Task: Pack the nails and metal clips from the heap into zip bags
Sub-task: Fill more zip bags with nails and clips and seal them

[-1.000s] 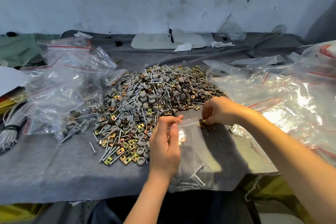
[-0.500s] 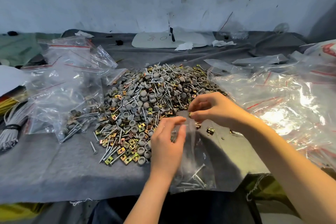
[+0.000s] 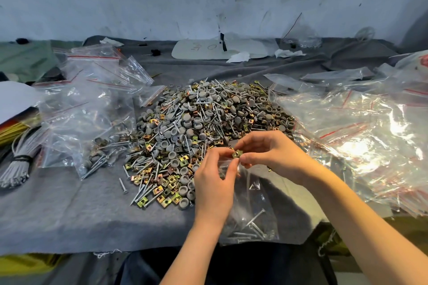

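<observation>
A heap (image 3: pixel 199 127) of silver nails, grey caps and brass-coloured metal clips covers the middle of the grey cloth. In front of it hangs a clear zip bag (image 3: pixel 251 210) with several nails at its bottom. My left hand (image 3: pixel 214 183) pinches the bag's top edge. My right hand (image 3: pixel 269 154) pinches a brass metal clip (image 3: pixel 236 154) right at the bag's mouth, its fingertips touching those of my left hand.
Filled zip bags (image 3: pixel 92 136) lie at the left, some holding nails and clips. A large pile of unused zip bags (image 3: pixel 361 136) spreads over the right side. A bundle of white cable ties (image 3: pixel 18 164) sits at the far left. The cloth's front edge (image 3: pixel 115 247) is close to me.
My right hand has lifted from the cloth beside the heap, carrying a clip to the bag's mouth. My left hand raised the bag's opening slightly toward it.
</observation>
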Motion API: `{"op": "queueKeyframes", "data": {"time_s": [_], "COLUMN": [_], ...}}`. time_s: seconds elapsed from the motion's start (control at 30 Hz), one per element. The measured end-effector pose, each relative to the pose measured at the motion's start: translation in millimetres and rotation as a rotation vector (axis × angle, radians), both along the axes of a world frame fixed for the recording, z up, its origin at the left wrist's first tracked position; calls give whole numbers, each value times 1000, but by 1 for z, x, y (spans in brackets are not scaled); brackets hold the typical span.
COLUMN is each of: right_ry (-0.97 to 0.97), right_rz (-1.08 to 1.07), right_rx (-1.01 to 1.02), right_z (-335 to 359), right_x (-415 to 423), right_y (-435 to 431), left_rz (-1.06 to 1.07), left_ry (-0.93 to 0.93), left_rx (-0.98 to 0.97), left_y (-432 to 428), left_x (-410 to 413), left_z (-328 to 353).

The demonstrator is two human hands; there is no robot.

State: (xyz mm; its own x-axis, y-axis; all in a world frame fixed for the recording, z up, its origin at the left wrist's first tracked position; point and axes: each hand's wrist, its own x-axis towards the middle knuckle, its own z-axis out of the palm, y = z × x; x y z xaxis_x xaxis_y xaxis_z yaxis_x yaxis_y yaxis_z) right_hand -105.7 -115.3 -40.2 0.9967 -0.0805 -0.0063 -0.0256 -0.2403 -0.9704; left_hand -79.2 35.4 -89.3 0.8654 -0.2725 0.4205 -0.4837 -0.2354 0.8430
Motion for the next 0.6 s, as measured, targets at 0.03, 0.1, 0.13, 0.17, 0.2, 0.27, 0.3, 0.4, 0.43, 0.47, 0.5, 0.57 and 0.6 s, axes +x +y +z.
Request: {"op": "queueKeyframes", "data": {"time_s": [0.03, 0.1, 0.13, 0.17, 0.2, 0.27, 0.3, 0.4, 0.43, 0.47, 0.5, 0.57, 0.6], "right_ry": [-17, -54, -69, -81, -90, -104, -110, -121, -122, -126, -131, -141, -143], "right_rz": [-9, -34, -41, -41, -35, -19, -13, -14, -20, -28, -37, -53, -67], "right_rx": [4, 9, 2, -13, -35, -95, -121, -137, -128, -118, -105, -71, -58], "right_z": [-1, -5, -6, -7, -8, -9, -9, -9, -10, -10, -10, -12, -14], "right_x": [0, 0, 0, 0, 0, -2, -2, -1, -1, -1, -1, -1, -1], "right_y": [1, 3, 4, 5, 6, 7, 7, 6, 6, 6, 7, 7, 7], "left_rz": [-4, -4, 2, 9, 14, 18, 21, 29, 30, 32, 34, 45, 51], "left_ry": [10, 19, 23, 25, 26, 31, 34, 55, 67, 77, 86, 106, 108], "left_rx": [-3, -1, 3, 7, 10, 9, 7, -8, -16, -25, -33, -47, -51], "left_y": [0, 0, 0, -1, -1, -1, -1, -2, -2, -1, -1, -1, -1], "left_x": [0, 2, 2, 2, 2, 2, 2, 2, 2, 2, 2, 2, 2], "left_z": [-1, -2, -2, -2, -3, -4, -4, -6, -6, -6, -6, -5, -4]}}
